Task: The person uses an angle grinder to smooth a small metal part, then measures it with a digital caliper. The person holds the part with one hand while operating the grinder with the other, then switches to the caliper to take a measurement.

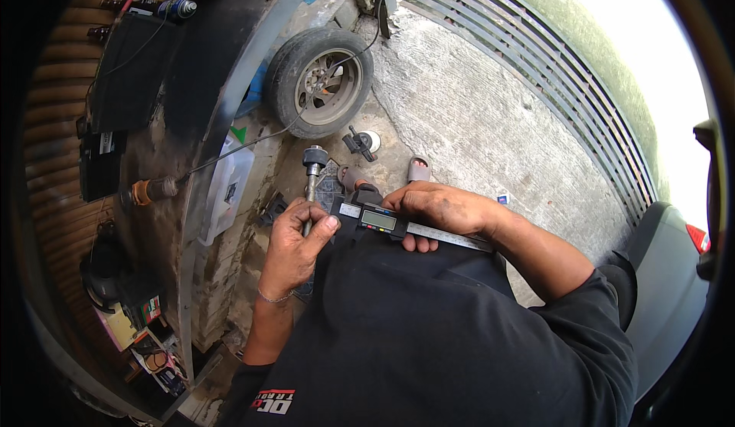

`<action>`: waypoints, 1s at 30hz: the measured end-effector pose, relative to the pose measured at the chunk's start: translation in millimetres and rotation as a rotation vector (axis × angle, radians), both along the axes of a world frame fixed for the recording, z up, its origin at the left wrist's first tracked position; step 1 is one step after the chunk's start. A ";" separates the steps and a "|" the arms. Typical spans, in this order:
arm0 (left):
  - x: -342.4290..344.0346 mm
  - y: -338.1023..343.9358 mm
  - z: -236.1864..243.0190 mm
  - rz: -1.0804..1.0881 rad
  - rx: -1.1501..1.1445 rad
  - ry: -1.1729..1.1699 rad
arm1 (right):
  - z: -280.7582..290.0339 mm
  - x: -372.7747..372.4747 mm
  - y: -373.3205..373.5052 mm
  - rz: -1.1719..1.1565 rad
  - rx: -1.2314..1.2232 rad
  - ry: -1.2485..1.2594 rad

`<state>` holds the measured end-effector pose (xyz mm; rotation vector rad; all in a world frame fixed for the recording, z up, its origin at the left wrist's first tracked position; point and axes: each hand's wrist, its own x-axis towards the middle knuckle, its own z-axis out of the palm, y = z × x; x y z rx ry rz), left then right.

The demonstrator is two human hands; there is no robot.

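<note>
Two hands are at work above the lap. The left hand [293, 245] pinches one steel shaft [313, 173] between thumb and fingers, its dark-collared head pointing away from the body. The right hand [444, 206] curls around the beam of one digital caliper [378, 220], fingertips showing below it; the display end lies just beside the left thumb.

Ahead stands one wheel with its tyre [320, 83], and two grey sandals [419, 170] show on the feet. Along the left, the metal edge of a worktop [218, 94] bounds the space, with one clear plastic bin [230, 186] beneath it. Open concrete floor [475, 83] spreads from the wheel to one slatted fence [536, 60], leaving the right hand's side roomier.
</note>
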<state>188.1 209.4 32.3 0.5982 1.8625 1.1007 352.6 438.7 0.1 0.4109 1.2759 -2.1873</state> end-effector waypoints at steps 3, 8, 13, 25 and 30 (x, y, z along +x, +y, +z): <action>0.7 0.0 0.3 0.017 -0.003 -0.010 | -0.1 0.1 1.6 0.011 -0.017 -0.011; 0.8 -0.5 0.2 0.019 0.001 0.005 | 0.7 1.2 3.1 0.084 0.083 0.008; -0.5 -1.6 -1.0 0.023 -0.006 0.029 | 12.6 7.0 4.0 0.103 0.463 0.273; -3.4 -0.3 -1.2 0.086 -0.019 -0.010 | 21.5 11.3 -3.5 0.018 0.741 0.348; -3.9 -1.8 -1.2 0.082 -0.005 -0.007 | 24.0 12.5 -6.0 0.007 0.772 0.342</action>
